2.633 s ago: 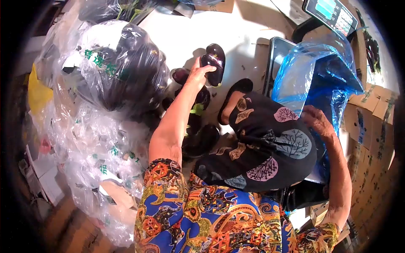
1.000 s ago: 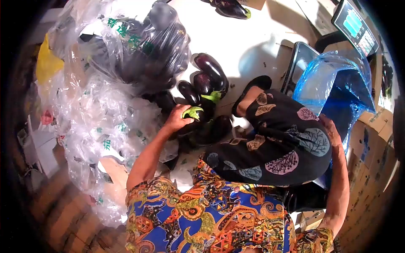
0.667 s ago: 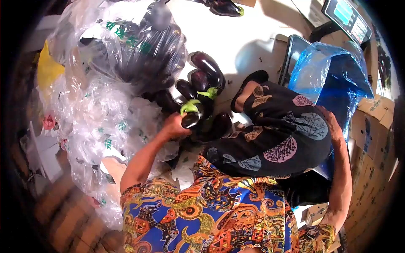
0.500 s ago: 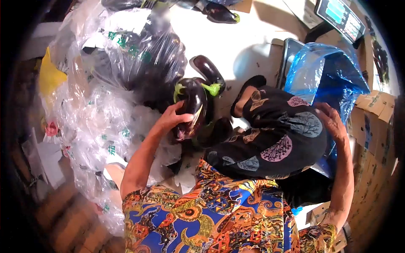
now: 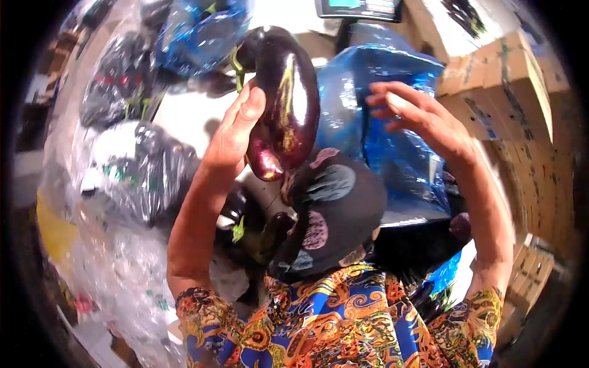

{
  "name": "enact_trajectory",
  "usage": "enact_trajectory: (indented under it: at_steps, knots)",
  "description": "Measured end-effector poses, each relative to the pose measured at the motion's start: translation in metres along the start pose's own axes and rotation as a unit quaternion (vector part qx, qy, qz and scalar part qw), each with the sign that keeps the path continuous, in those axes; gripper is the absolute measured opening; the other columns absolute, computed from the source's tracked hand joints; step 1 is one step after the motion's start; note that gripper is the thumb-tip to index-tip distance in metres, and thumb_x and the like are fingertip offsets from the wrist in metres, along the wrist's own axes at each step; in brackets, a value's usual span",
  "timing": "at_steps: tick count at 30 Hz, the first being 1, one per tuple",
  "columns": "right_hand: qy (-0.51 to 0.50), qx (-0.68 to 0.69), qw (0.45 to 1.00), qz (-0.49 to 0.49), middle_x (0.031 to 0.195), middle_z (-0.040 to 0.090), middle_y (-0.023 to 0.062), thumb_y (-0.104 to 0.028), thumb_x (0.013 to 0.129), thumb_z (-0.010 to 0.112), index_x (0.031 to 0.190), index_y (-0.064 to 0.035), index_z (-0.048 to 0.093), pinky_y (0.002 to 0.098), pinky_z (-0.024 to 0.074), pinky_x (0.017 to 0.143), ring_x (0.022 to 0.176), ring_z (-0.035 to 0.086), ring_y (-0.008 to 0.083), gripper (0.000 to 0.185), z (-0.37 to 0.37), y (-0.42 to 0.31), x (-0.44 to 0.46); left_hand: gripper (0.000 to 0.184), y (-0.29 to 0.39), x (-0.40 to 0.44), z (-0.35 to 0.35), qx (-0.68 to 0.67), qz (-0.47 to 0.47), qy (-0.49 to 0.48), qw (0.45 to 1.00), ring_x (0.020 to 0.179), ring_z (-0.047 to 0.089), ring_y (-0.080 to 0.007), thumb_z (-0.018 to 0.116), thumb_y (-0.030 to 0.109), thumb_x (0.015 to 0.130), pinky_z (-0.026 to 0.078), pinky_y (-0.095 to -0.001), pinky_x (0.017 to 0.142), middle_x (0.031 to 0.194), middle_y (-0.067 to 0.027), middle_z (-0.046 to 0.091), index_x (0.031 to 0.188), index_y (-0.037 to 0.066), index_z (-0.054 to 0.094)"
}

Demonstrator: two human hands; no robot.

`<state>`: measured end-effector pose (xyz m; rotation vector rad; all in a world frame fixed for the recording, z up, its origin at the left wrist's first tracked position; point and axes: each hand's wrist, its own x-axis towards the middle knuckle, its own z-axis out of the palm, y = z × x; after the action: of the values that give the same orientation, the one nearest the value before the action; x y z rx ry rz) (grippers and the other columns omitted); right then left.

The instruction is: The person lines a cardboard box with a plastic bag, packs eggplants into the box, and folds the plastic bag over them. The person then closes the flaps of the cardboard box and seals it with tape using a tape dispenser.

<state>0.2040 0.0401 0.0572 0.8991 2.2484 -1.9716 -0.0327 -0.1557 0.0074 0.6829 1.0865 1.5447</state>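
My left hand grips a large, glossy purple eggplant, raised in front of me. A second dark shape with a green stem shows at its upper left, probably another eggplant; I cannot tell fully. My right hand is open, its fingers apart, over a blue plastic bag with a wide mouth. Whether the fingertips touch the bag I cannot make out. Below my left wrist lie more eggplants, one with a green cap, partly hidden by my forearm and my patterned trouser leg.
A digital scale display stands beyond the blue bag. Cardboard boxes line the right side. To the left are filled clear plastic bags, loose crumpled plastic and another blue bag.
My left hand has lifted the eggplant up and to the right, towards the blue bag. My right hand has moved in over the bag, fingers spread. The view has shifted.
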Motion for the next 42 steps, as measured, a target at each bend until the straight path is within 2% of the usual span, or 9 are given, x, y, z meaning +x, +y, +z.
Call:
enact_trajectory:
  at_steps: [6, 13, 17, 25, 31, 34, 35, 37, 42]
  knots:
    - [0.065, 0.083, 0.987, -0.121, 0.126, 0.058, 0.0141, -0.053, 0.084, 0.067, 0.135, -0.0006, 0.05, 0.036, 0.0412, 0.103, 0.117, 0.054, 0.0214, 0.075, -0.002, -0.013, 0.02, 0.07, 0.006, 0.054, 0.072, 0.144, 0.055, -0.099, 0.983, 0.127, 0.047, -0.022, 0.059, 0.045, 0.095, 0.031, -0.034, 0.111, 0.135, -0.0138, 0.05, 0.143, -0.001, 0.038]
    - [0.086, 0.16, 0.983, -0.025, 0.113, 0.065, 0.0081, -0.041, 0.078, 0.075, 0.127, -0.0058, 0.057, 0.0317, 0.0468, 0.094, 0.103, 0.061, 0.016, 0.064, -0.02, 0.009, 0.006, 0.071, 0.003, 0.076, 0.078, 0.278, -0.004, -0.212, 0.937, 0.124, 0.052, -0.0245, 0.065, 0.04, 0.09, 0.038, -0.0341, 0.106, 0.133, -0.0204, 0.054, 0.138, -0.007, 0.045]
    - [0.09, 0.153, 0.983, 0.047, 0.105, 0.065, 0.0048, -0.038, 0.078, 0.076, 0.125, -0.0047, 0.056, 0.0295, 0.0494, 0.088, 0.096, 0.062, 0.0136, 0.061, -0.034, 0.028, -0.01, 0.044, -0.005, 0.061, 0.055, 0.338, -0.073, -0.228, 0.91, 0.107, 0.064, -0.0197, 0.06, 0.022, 0.094, 0.052, -0.0304, 0.087, 0.119, -0.0147, 0.065, 0.131, -0.002, 0.056]
    - [0.079, 0.262, 0.943, 0.191, 0.105, 0.068, 0.0104, -0.022, 0.074, 0.08, 0.117, 0.0005, 0.061, 0.036, 0.0505, 0.091, 0.099, 0.064, 0.0214, 0.052, -0.05, 0.126, 0.008, 0.046, -0.056, 0.019, -0.037, 0.2, -0.15, 0.015, 0.968, 0.099, 0.062, -0.0189, 0.055, 0.025, 0.097, 0.05, -0.03, 0.085, 0.116, -0.015, 0.064, 0.134, -0.002, 0.052]
    - [0.089, 0.122, 0.936, 0.317, 0.128, 0.056, 0.0189, -0.022, 0.057, 0.089, 0.138, 0.0098, 0.038, 0.0364, 0.0391, 0.106, 0.123, 0.049, 0.0257, 0.101, -0.036, 0.132, 0.015, 0.045, -0.11, -0.025, -0.07, 0.126, -0.233, 0.065, 0.962, 0.102, 0.062, -0.0212, 0.058, 0.028, 0.096, 0.049, -0.0315, 0.086, 0.115, -0.0142, 0.063, 0.131, 0.0, 0.053]
    - [-0.009, -0.059, 0.961, 0.269, 0.114, 0.062, 0.0158, -0.023, 0.062, 0.087, 0.134, 0.0047, 0.042, 0.0363, 0.045, 0.096, 0.11, 0.058, 0.0234, 0.089, -0.029, 0.162, 0.019, 0.043, -0.13, -0.054, -0.091, 0.121, -0.246, 0.114, 0.955, 0.104, 0.062, -0.0216, 0.057, 0.025, 0.096, 0.049, -0.0351, 0.089, 0.117, -0.0145, 0.064, 0.131, 0.0, 0.053]
    - [0.057, -0.349, 0.872, 0.34, 0.118, 0.059, 0.0182, -0.022, 0.069, 0.081, 0.134, 0.0021, 0.039, 0.0394, 0.0459, 0.096, 0.114, 0.056, 0.0289, 0.081, -0.01, 0.16, 0.021, 0.041, -0.138, -0.067, -0.102, 0.115, -0.24, 0.147, 0.953, 0.102, 0.063, -0.021, 0.057, 0.023, 0.096, 0.05, -0.0354, 0.089, 0.116, -0.0143, 0.064, 0.129, -0.001, 0.054]
    - [0.098, -0.567, 0.793, 0.201, 0.127, 0.052, 0.0212, -0.022, 0.074, 0.077, 0.135, 0.0018, 0.035, 0.0419, 0.0443, 0.1, 0.121, 0.05, 0.0354, 0.078, 0.017, 0.136, 0.008, 0.042, -0.152, -0.089, -0.129, 0.135, -0.245, 0.204, 0.938, 0.105, 0.061, -0.0214, 0.054, 0.026, 0.098, 0.048, -0.0359, 0.091, 0.119, -0.0124, 0.062, 0.131, 0.001, 0.052]
    - [0.039, -0.587, 0.783, 0.203, 0.126, 0.056, 0.022, -0.029, 0.082, 0.071, 0.137, -0.0022, 0.038, 0.0439, 0.0498, 0.093, 0.115, 0.057, 0.0373, 0.07, 0.001, 0.173, 0.028, 0.065, -0.199, -0.087, -0.163, 0.155, -0.212, 0.39, 0.883, 0.116, 0.054, -0.0274, 0.066, 0.03, 0.091, 0.05, -0.0407, 0.091, 0.132, -0.0184, 0.052, 0.141, -0.001, 0.038]
